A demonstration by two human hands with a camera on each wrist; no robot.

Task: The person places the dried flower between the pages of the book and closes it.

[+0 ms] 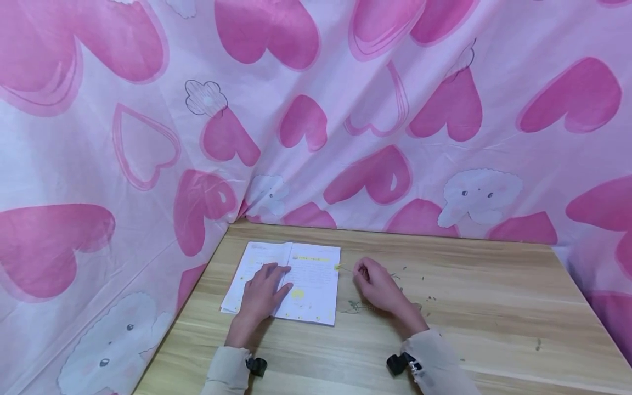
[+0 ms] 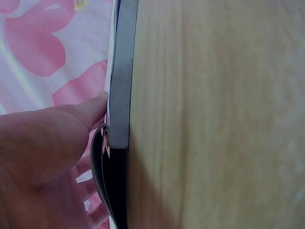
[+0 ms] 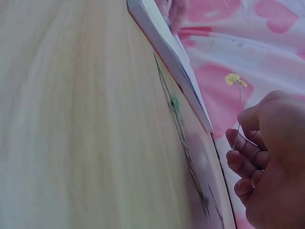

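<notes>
An open book with printed pages and yellow markings lies on the wooden table. My left hand rests on it near the fold, fingers spread over the left page and the thumb reaching onto the right one. Just beyond the book's right edge, my right hand pinches a thin-stemmed yellow flower between thumb and fingers. In the head view its small yellow bloom appears at the right page's edge; whether it touches the paper I cannot tell. The left wrist view shows the book's thick spine side beside the left hand.
Thin dry stems lie on the table between the book and the right forearm. Several small plant bits are scattered farther right. A pink heart-patterned cloth hangs behind the table and along its left side.
</notes>
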